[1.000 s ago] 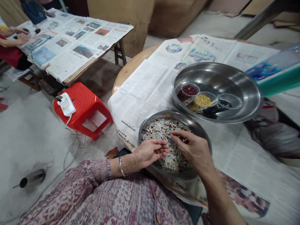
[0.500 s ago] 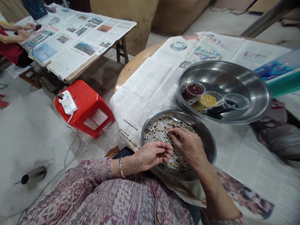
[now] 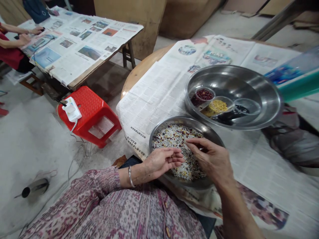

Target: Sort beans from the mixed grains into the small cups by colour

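Observation:
A steel bowl (image 3: pixel 159 128) of mixed beans (image 3: pixel 174 136) sits at the near edge of a round table covered in newspaper (image 3: pixel 154 96). My left hand (image 3: pixel 161 161) is cupped palm up at the bowl's near rim, fingers curled round a few dark beans. My right hand (image 3: pixel 211 158) hovers over the beans with thumb and fingertips pinched; what they hold is too small to name. Behind stands a large steel basin (image 3: pixel 249 83) with three small clear cups: red beans (image 3: pixel 204 94), yellow beans (image 3: pixel 217 106) and black beans (image 3: pixel 239 109).
A red plastic stool (image 3: pixel 92 114) with a white plug adapter (image 3: pixel 71 111) stands on the floor to the left, with cables trailing. A second newspaper-covered table (image 3: pixel 74 46) has another person's arms (image 3: pixel 15 36) at its far end. A teal-edged box (image 3: pixel 299 83) intrudes at right.
My right hand drew back from the middle of the beans toward the bowl's right side, fingers pinched. My left hand stayed cupped at the near rim.

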Motion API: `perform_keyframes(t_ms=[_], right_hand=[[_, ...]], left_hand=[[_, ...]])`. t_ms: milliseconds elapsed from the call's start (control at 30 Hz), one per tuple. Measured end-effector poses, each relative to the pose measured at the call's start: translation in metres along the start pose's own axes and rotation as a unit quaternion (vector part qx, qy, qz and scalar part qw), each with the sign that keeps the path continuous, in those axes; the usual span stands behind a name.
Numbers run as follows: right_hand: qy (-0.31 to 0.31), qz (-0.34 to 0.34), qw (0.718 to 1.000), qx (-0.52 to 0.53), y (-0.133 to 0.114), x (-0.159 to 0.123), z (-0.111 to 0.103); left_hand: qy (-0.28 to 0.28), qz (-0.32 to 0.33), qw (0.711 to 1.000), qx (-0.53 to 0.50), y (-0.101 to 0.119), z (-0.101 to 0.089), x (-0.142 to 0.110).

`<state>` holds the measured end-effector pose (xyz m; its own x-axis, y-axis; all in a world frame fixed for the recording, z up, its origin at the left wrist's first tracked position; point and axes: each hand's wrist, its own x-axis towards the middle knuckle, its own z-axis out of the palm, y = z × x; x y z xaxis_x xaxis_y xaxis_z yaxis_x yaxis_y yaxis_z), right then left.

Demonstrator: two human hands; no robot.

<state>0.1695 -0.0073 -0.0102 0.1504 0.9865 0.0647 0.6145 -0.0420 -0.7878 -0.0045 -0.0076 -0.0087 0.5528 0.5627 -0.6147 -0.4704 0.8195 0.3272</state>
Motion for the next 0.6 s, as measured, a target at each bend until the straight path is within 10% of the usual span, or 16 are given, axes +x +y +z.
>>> perform_keyframes(t_ms=[133, 333, 600], right_hand=[[-0.118, 0.021, 0.989, 0.082, -0.004, -0.002, -0.005], [-0.018, -0.020, 0.995, -0.096, 0.007, 0.022, -0.001], [-0.048, -0.157, 0.933, -0.320, 0.014, 0.046, 0.017]], left_hand=[[0.013, 0.002, 0.999, -0.031, 0.001, 0.006, 0.000], [0.017, 0.003, 1.000, -0.015, -0.004, 0.000, 0.003], [-0.004, 0.003, 1.000, -0.004, -0.006, -0.007, 0.008]])
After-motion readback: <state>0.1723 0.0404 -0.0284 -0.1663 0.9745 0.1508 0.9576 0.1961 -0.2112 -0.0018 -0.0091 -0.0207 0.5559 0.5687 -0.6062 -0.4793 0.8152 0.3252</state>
